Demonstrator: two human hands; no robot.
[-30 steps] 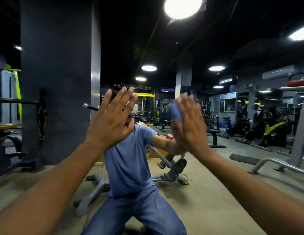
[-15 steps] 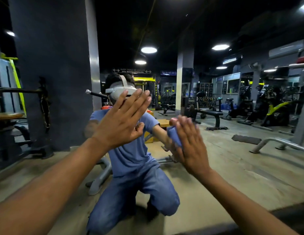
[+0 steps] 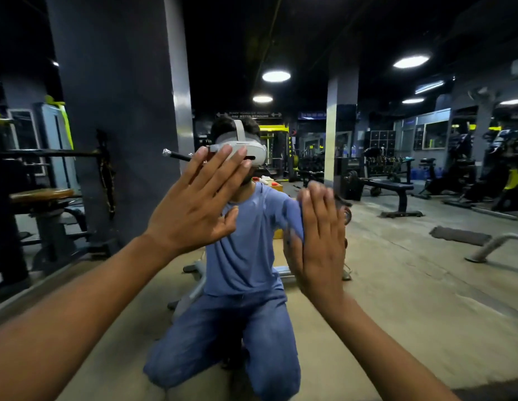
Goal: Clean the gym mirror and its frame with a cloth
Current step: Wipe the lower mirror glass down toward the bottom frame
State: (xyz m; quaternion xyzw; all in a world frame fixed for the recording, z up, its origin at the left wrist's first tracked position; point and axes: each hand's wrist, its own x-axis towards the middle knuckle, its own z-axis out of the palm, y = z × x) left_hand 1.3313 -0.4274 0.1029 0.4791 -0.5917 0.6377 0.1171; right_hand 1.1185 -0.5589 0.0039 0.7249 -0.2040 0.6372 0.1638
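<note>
The left hand (image 3: 194, 209) lies flat and open on the big glass gym mirror (image 3: 425, 285), holding nothing. The right hand (image 3: 321, 241), fingers straight, presses a soft blue cloth (image 3: 293, 224) against the glass beside it.

You're facing a dim gym under a black ceiling.

Round ceiling lights (image 3: 276, 76) glow overhead; a dark pillar (image 3: 116, 111) rises on your left, a flat bench (image 3: 387, 188) stands right on the tan concrete floor (image 3: 411, 285).
</note>
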